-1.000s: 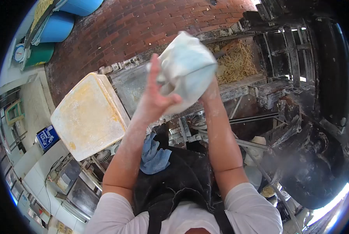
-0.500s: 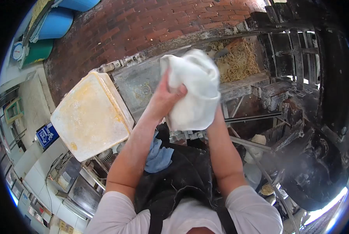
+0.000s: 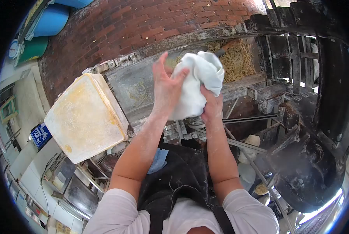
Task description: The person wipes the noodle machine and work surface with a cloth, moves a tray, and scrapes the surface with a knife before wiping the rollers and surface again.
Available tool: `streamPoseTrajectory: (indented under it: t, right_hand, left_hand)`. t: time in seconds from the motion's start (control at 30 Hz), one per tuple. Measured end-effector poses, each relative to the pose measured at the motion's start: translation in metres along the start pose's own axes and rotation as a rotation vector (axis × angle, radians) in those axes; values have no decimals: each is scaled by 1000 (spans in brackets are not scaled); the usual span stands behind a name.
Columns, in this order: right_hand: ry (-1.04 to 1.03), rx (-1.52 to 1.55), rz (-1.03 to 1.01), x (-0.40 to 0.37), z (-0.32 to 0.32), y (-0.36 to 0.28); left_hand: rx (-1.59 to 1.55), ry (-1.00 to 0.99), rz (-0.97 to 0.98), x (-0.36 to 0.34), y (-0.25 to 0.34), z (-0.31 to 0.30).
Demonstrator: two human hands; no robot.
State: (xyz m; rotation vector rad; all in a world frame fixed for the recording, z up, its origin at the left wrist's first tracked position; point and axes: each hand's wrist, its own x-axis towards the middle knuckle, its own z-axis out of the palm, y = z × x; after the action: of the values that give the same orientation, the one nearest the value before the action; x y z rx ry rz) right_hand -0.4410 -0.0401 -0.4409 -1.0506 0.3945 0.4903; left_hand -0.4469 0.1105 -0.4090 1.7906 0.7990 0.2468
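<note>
A bunched white cloth (image 3: 194, 87) is held up in front of me, over a floury metal surface (image 3: 133, 87). My right hand (image 3: 212, 106) is wrapped round its lower right side, some fingers hidden by the folds. On the other side my left hand (image 3: 168, 87) has its fingers spread and slightly blurred, the thumb lying against the cloth's upper left. Past the cloth, a heap of noodles (image 3: 238, 60) sits at the far end of the machine bed.
To my left stands a large pale box (image 3: 86, 117) with yellow stains. Dark machinery (image 3: 307, 163) and metal bars fill the right side. Beyond the machine bed runs a red brick floor (image 3: 143, 31), with blue barrels (image 3: 51, 21) at the far left. A blue rag (image 3: 157, 160) hangs at my apron (image 3: 178, 167).
The white cloth has been gathered into a narrower bundle. My left hand has opened and spread its fingers, and my right hand has come into view round the cloth's side.
</note>
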Motion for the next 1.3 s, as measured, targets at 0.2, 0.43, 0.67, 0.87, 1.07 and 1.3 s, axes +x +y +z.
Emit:
streamPoseTrajectory:
  t: [0.2, 0.43, 0.67, 0.87, 1.07, 1.3]
  right_hand:
    - [-111, -507, -176, -12, -3, -13]
    - [309, -243, -268, 32, -41, -3]
    - [855, -1586, -747, 196, -134, -43]
    - [1082, -1785, -489, 333, -260, -42]
    - [973, -1725, 28, 425, -380, -65]
    - [652, -1763, -36, 505, -423, -88]
  left_hand:
    - [-579, -404, -310, 16, 4, 35]
    - [157, -137, 604, 98, -57, 126]
    - [878, -395, 40, 240, -154, 92]
    - [845, -116, 119, 233, -157, 99]
    - [812, -102, 135, 232, -154, 105]
    - [762, -118, 94, 232, -138, 101]
